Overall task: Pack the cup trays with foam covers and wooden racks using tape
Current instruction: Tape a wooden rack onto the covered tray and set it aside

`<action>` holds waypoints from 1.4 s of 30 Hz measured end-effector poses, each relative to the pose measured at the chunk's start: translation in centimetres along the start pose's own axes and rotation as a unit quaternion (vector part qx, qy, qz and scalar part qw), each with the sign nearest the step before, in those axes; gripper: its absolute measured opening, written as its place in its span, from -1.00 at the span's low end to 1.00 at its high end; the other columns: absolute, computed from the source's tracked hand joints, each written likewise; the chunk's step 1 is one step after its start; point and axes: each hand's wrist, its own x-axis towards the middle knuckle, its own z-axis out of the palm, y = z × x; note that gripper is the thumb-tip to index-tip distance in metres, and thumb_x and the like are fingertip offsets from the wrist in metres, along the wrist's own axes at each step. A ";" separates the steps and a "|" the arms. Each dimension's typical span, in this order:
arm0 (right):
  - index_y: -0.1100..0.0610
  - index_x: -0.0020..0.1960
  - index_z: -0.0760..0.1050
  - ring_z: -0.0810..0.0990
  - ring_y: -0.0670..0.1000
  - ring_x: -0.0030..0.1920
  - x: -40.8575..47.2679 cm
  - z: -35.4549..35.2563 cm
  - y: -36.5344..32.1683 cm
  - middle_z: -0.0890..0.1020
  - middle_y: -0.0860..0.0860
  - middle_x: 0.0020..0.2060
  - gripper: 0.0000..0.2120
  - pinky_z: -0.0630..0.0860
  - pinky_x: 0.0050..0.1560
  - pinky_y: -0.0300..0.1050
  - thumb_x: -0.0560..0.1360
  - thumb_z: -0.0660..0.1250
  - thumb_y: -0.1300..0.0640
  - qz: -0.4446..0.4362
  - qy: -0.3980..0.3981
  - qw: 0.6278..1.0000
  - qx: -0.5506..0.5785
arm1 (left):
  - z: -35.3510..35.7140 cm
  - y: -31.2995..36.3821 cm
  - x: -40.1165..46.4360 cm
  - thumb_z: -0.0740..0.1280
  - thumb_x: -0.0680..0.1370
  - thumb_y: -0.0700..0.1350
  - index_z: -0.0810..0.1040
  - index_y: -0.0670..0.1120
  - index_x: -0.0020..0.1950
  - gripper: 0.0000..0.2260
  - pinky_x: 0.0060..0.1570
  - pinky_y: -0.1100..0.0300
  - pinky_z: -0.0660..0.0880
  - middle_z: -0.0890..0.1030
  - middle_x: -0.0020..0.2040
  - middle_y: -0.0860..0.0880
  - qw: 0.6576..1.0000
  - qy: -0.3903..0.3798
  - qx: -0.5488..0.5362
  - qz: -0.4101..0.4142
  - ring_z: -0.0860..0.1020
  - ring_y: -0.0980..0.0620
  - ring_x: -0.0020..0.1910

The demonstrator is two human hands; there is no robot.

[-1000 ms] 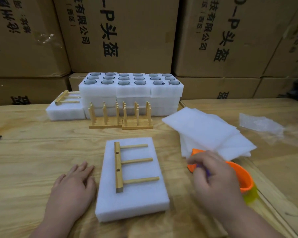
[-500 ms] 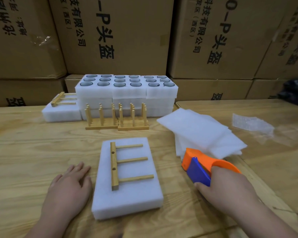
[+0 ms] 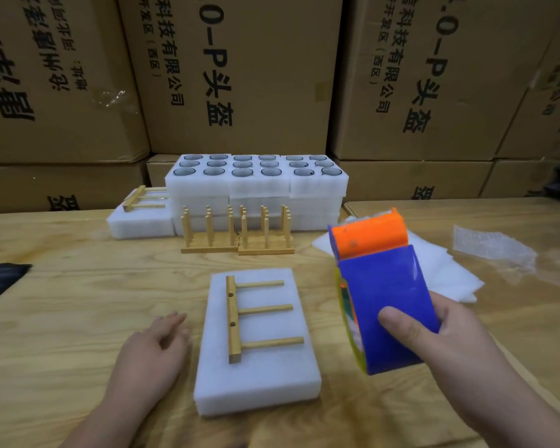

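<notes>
A white foam-covered tray [image 3: 256, 376] lies flat on the table in front of me, with a wooden rack [image 3: 236, 315] lying on top of it. My right hand [image 3: 446, 337] holds an orange and blue tape dispenser [image 3: 382, 292] up in the air just right of the tray, thumb pressed on its blue body. My left hand [image 3: 156, 347] rests flat on the table beside the tray's left edge, holding nothing. Loose foam cover sheets [image 3: 434, 270] lie behind the dispenser.
Stacked foam trays with cups [image 3: 256, 176] stand at the back, two upright wooden racks [image 3: 236, 234] in front of them. Another foam block with a rack [image 3: 143, 215] sits at back left. Crumpled plastic wrap [image 3: 488, 247] lies right. Cardboard boxes [image 3: 240, 76] wall the rear.
My right hand has picked the tape dispenser up off the table and raised it beside the tray. My left hand has stayed beside the tray.
</notes>
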 end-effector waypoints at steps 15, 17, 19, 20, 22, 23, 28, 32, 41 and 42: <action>0.17 0.35 0.57 0.61 0.26 0.27 0.7 7.0 -1.5 0.60 0.25 0.30 -0.20 0.61 0.10 0.22 0.20 0.69 -0.09 0.104 -0.122 0.829 0.536 | -3.4 12.8 -7.6 0.68 0.11 0.29 0.27 0.41 0.40 -0.05 0.25 0.27 0.46 0.56 0.30 0.35 0.907 -0.237 -0.304 0.169 0.50 0.30 0.33; 0.21 0.31 0.60 0.63 0.26 0.25 0.5 7.3 -1.0 0.61 0.28 0.27 -0.16 0.60 0.14 0.23 0.11 0.73 -0.06 0.129 -0.122 0.823 0.540 | -3.4 12.4 -7.6 0.70 0.12 0.21 0.35 0.39 0.35 -0.11 0.15 0.37 0.49 0.61 0.25 0.30 0.899 -0.252 -0.314 0.172 0.55 0.26 0.29; 0.27 0.23 0.64 0.69 0.25 0.12 0.2 7.2 -0.5 0.67 0.29 0.14 -0.15 0.63 0.08 0.20 0.03 0.76 -0.04 0.147 -0.117 0.824 0.534 | -3.5 12.2 -7.7 0.71 0.11 0.18 0.38 0.37 0.32 -0.14 0.13 0.42 0.49 0.64 0.20 0.29 0.895 -0.270 -0.314 0.166 0.58 0.25 0.25; 0.30 0.20 0.65 0.71 0.25 0.06 0.1 7.1 -0.3 0.69 0.30 0.08 -0.18 0.64 0.03 0.18 0.04 0.76 -0.02 0.145 -0.127 0.825 0.531 | -3.5 12.1 -7.8 0.72 0.10 0.19 0.37 0.35 0.34 -0.10 0.15 0.39 0.50 0.63 0.20 0.31 0.896 -0.279 -0.310 0.155 0.58 0.25 0.25; 0.34 0.18 0.64 0.72 0.27 0.04 0.0 6.7 0.0 0.70 0.32 0.05 -0.25 0.65 0.00 0.15 0.11 0.75 -0.01 0.127 -0.164 0.832 0.515 | -3.7 11.9 -7.8 0.71 0.11 0.22 0.31 0.36 0.40 -0.05 0.25 0.30 0.50 0.58 0.25 0.38 0.899 -0.290 -0.292 0.152 0.53 0.29 0.29; 0.35 0.17 0.64 0.71 0.28 0.07 0.1 6.5 0.0 0.69 0.33 0.06 -0.28 0.65 0.02 0.14 0.16 0.73 -0.03 0.115 -0.177 0.845 0.492 | -3.8 11.9 -7.7 0.69 0.13 0.25 0.30 0.45 0.39 -0.07 0.29 0.27 0.48 0.53 0.30 0.41 0.903 -0.290 -0.273 0.162 0.48 0.34 0.33; 0.07 0.13 0.68 0.73 0.18 0.03 0.7 4.8 -1.1 0.73 0.20 0.02 -0.39 0.67 -0.06 -0.03 0.24 0.61 -0.30 -0.001 -0.140 0.973 0.185 | -6.7 12.5 -6.1 0.51 0.36 0.14 0.38 0.35 0.42 -0.34 0.32 0.19 0.48 0.49 0.36 0.37 0.926 -0.211 -0.248 0.192 0.44 0.32 0.37; -0.21 0.01 0.65 0.72 -0.04 -0.16 0.7 3.1 -1.6 0.75 -0.03 -0.14 -0.55 0.64 -0.19 -0.19 0.18 0.52 -0.35 -0.086 -0.081 0.991 -0.070 | -10.3 13.7 -5.1 0.49 0.39 0.10 0.55 0.25 0.34 -0.50 0.10 0.24 0.57 0.64 0.25 0.18 0.911 -0.130 -0.287 0.265 0.58 0.15 0.27; -0.18 0.04 0.61 0.59 -0.13 0.11 0.5 2.1 -0.2 0.66 -0.29 -0.04 -0.57 0.52 0.00 -0.27 0.34 0.42 -0.44 -0.258 -0.067 0.933 -0.242 | -12.2 16.4 -6.0 0.43 0.38 0.36 0.43 0.45 0.35 -0.46 0.24 0.18 0.43 0.49 0.33 0.42 0.912 -0.135 -0.096 0.374 0.41 0.34 0.38; -0.19 0.07 0.60 0.58 -0.15 0.14 0.4 2.2 0.0 0.66 -0.31 -0.02 -0.56 0.51 0.04 -0.28 0.34 0.42 -0.44 -0.262 -0.069 0.930 -0.249 | -12.1 16.6 -6.1 0.42 0.38 0.39 0.39 0.50 0.35 -0.46 0.22 0.29 0.40 0.44 0.32 0.49 0.913 -0.143 -0.079 0.373 0.35 0.43 0.37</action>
